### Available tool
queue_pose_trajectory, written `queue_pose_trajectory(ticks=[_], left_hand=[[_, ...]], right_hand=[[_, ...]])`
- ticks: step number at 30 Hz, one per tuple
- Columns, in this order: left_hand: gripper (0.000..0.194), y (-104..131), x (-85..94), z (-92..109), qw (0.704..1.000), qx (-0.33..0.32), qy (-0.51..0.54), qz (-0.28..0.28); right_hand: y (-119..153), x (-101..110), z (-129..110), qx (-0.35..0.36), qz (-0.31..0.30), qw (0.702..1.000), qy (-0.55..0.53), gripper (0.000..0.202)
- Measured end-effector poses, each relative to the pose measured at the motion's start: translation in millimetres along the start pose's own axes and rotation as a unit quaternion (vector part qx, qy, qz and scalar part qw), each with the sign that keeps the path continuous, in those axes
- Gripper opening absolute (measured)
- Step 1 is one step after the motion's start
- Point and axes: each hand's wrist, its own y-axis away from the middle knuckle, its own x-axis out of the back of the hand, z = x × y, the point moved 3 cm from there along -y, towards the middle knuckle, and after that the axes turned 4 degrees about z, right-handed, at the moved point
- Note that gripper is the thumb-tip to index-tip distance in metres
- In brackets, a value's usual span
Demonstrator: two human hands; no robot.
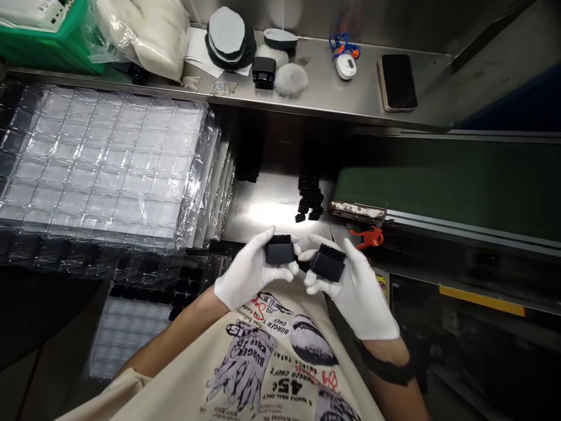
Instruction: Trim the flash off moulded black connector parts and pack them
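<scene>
Brushed-metal surface [263,204] stretches ahead of the seated or standing person, hemmed in on the left by stacked clear plastic compartment trays [109,164] and on the right by a broad dark-green belt [460,181]. Seen from the head view, both white-gloved hands are raised near the patterned cream shirt [280,362], at the near edge of that metal.

The left hand [241,278] grips a matte black rectangular block [280,252] between thumb and fingers, its long axis running side to side. The right hand [363,292] grips a second, stepped black block [328,264], tilted so that its right end dips towards the body. The two blocks sit close together but apart, fingertips between them.

Straight ahead, beyond the gap between the hands, a cluster of small black parts [310,193] runs away from the body in a rough column; the right hand looks slightly nearer to it. Another dark group of parts [248,175] lies further left, close to the trays.

To the right of that column, the belt's chipped end comes close, and an orange-red tool [370,237] lies just beyond the right hand, where it might crowd a reach to that side. Farther back, a metal shelf [333,96] carries a dark-screened phone [398,82], a white device with a blue cord [346,66] and another black block [263,72].
</scene>
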Motion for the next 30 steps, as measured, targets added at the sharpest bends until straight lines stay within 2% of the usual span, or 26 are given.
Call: queue_pose_trajectory(ticks=[4,8,12,17,19,24,30], left_hand=[[0.056,3.9,0.7,-1.2,0.999,0.036,-0.013,-0.023],[0.073,8.3,0.9,-3.5,0.997,0.052,-0.029,-0.045],[0.060,8.5,-1.5,-6.4,0.999,0.014,-0.044,-0.023],[0.050,4.5,-12.0,-16.4,0.999,-0.018,-0.022,-0.036],[0.052,2.9,-15.0,-21.4,0.999,-0.021,-0.002,-0.034],[0.053,2.4,-19.4,-29.6,1.000,-0.012,0.010,-0.011],[0.064,4.3,-25.5,-29.9,1.000,-0.012,-0.012,-0.015]], right_hand=[[6.4,5.1,3.1,-0.025,0.003,1.000,0.017,0.061],[11.1,8.3,4.2,0.004,0.002,0.998,0.064,0.047],[10.1,12.5,8.0,0.026,0.014,0.999,0.045,0.032],[10.0,5.4,17.4,0.046,0.007,0.999,0.021,0.020],[9.7,-0.8,21.3,0.048,0.011,0.999,0.003,0.022],[3.4,-11.4,29.5,-0.005,0.050,0.995,-0.085,0.047],[-1.2,-7.9,29.6,-0.007,0.074,0.994,-0.083,0.053]])
